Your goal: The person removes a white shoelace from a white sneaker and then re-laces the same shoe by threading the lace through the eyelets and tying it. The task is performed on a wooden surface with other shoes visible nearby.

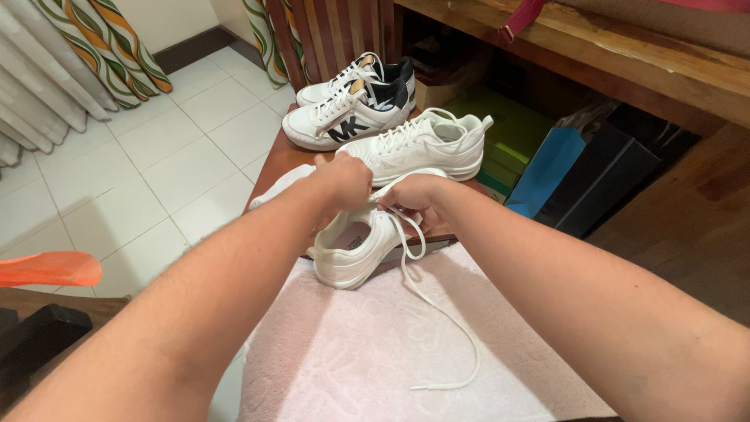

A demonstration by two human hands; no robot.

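Hands [383, 187] apparently pinching lace [437, 312] over white sneaker [351, 254]; blue bag [547, 168] right.

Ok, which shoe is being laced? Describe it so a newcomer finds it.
Start at the pink towel. At its far edge lies a white sneaker, under the left hand and right hand. Alone among the shoes, it trails a loose lace.

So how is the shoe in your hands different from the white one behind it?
The near shoe sits on the pink towel, heel toward the camera, while the far shoe rests side-on on the wooden stool. The near shoe's lace hangs loose, gripped by the left hand and right hand; the far shoe is laced up. Both are white sneakers.
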